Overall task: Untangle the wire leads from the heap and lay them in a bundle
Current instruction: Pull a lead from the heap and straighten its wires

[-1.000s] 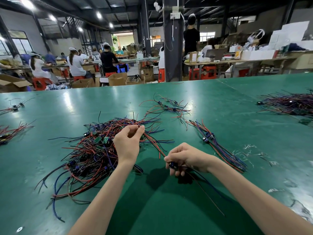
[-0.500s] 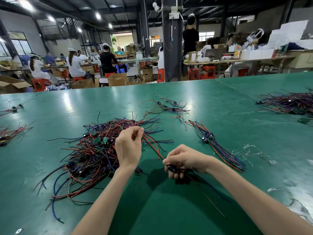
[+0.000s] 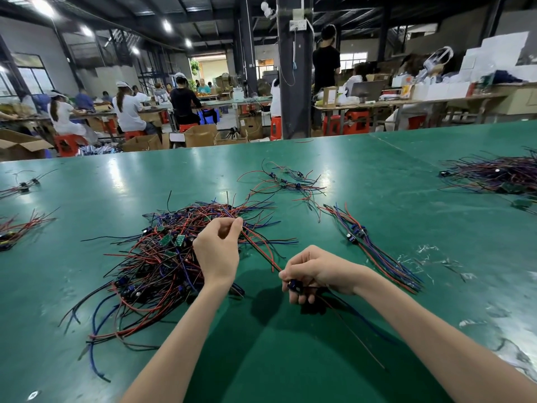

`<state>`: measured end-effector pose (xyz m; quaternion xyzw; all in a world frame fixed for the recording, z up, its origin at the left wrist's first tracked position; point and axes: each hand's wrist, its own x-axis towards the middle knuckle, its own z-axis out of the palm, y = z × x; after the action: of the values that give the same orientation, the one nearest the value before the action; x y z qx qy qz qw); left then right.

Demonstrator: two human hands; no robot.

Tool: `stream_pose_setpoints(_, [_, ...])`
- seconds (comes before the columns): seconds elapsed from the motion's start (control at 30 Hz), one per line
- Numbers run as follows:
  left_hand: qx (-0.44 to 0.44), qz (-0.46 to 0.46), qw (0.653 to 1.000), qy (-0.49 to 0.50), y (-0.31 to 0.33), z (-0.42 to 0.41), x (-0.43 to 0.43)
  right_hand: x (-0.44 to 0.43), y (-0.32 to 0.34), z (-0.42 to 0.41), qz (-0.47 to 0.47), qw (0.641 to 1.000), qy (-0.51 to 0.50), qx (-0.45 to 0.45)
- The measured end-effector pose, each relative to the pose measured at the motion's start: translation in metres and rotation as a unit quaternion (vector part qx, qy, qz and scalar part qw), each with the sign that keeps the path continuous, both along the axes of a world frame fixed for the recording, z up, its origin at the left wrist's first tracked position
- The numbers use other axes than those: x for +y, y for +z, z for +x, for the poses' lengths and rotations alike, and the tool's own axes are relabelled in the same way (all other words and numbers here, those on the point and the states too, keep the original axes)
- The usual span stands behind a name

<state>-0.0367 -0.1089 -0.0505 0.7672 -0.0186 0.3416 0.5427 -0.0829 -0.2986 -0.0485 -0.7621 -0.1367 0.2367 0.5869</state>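
A tangled heap of red, blue and black wire leads (image 3: 151, 266) with small green boards lies on the green table (image 3: 377, 181), left of centre. My left hand (image 3: 218, 251) is over the heap's right side, its fingertips pinched on thin wires. My right hand (image 3: 313, 273) is closed on a wire lead's small blue component, with its red and black wires running up to the left hand and trailing down toward me. A straight bundle of leads (image 3: 374, 248) lies to the right of my hands.
A smaller loose tangle (image 3: 286, 181) lies farther back. Another pile of wires (image 3: 494, 173) sits at the right edge, and small clusters (image 3: 17, 228) at the left edge. Scraps of clear debris (image 3: 430, 257) lie right of the bundle. People work at benches beyond the table.
My left hand has lifted slightly with its pinched wires. My right hand stays closed on the blue component in about the same place.
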Motion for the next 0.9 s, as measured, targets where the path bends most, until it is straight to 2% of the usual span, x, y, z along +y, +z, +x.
stream_pose_setpoints(0.1, [-0.108, 0.111, 0.987, 0.034, 0.0, -0.005, -0.002, 0.0, 0.0, -0.001, -0.008, 1.0, 0.006, -0.002])
stream_pose_setpoints(0.2, [-0.112, 0.093, 0.989, 0.039, 0.001, -0.003, -0.001, -0.001, 0.001, -0.001, 0.0, 1.0, 0.001, -0.002])
stream_pose_setpoints(0.3, [-0.007, -0.034, 0.999, 0.006, 0.001, 0.001, -0.001, -0.001, 0.003, -0.001, 0.009, 1.0, -0.002, -0.007])
stream_pose_setpoints(0.4, [0.084, -0.199, 0.976, -0.035, 0.003, 0.003, -0.002, -0.001, 0.004, -0.001, 0.014, 1.0, 0.0, -0.01])
stream_pose_setpoints(0.57, [0.145, -0.283, 0.947, -0.054, 0.008, 0.0, -0.001, -0.001, 0.004, -0.001, 0.019, 1.0, 0.007, -0.01])
stream_pose_setpoints(0.77, [0.233, -0.434, 0.864, -0.104, 0.019, -0.001, 0.001, -0.003, 0.004, 0.0, 0.026, 1.0, 0.017, -0.006])
stream_pose_setpoints(0.9, [0.283, -0.47, 0.819, -0.168, 0.022, 0.0, 0.004, -0.003, 0.005, 0.0, 0.032, 0.999, 0.02, -0.002])
